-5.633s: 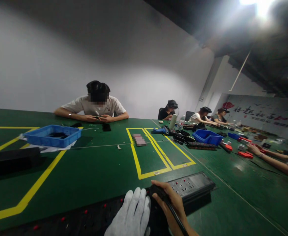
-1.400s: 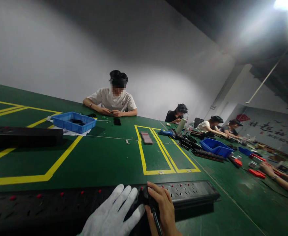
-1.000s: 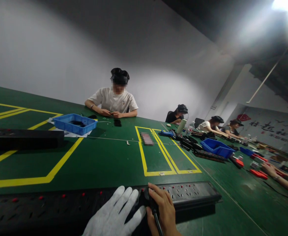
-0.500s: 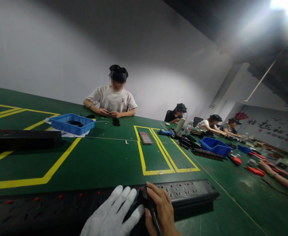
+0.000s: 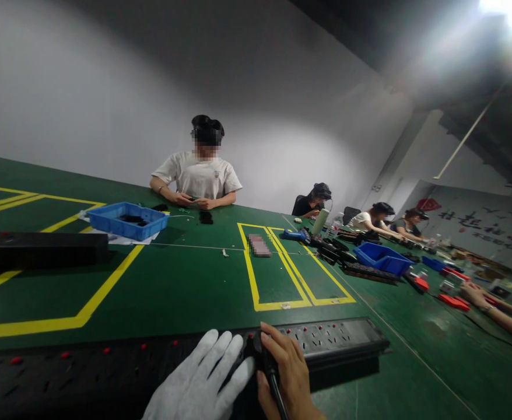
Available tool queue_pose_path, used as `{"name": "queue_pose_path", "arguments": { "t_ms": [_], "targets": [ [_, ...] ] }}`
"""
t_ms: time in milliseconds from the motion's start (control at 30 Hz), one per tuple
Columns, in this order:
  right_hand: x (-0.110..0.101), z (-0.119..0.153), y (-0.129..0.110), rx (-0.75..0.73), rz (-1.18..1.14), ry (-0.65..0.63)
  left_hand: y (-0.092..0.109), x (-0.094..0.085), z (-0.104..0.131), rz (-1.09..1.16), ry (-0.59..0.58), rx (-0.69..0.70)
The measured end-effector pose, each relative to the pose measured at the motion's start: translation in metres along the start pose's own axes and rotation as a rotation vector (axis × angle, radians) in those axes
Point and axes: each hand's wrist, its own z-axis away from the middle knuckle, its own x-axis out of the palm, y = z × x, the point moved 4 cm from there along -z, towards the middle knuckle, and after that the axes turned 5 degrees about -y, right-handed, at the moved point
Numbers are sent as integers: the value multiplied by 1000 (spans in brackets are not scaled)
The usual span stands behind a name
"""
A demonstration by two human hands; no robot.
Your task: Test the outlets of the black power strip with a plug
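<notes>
A long black power strip (image 5: 326, 341) with rows of sockets and small red buttons lies across the near edge of the green table. My left hand (image 5: 203, 373), in a white glove, rests on the strip with its fingers stretched out. Beside it my bare right hand (image 5: 287, 367) has its fingers wrapped around a black plug (image 5: 267, 361), whose thick cable runs down towards me. The plug sits against the sockets; whether its pins are fully in is hidden by my hands.
Another black strip (image 5: 41, 248) lies at the left, near a blue tray (image 5: 127, 224) of dark parts. A phone (image 5: 259, 245) lies inside yellow tape lines. At the right stand a blue bin (image 5: 382, 259) and red parts (image 5: 454, 301); a co-worker's hands (image 5: 474, 294) reach in there. Others sit opposite.
My two hands and the plug stay almost in place. Across the table the co-worker in white shifts slightly, and the co-worker's hands at the right move a little.
</notes>
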Motion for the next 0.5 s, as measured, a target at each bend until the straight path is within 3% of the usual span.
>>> {"name": "queue_pose_path", "arguments": {
  "t_ms": [500],
  "targets": [
    [2, 2, 1, 7, -10, 4, 0, 0, 0, -16, -28, 17]
  ]
}}
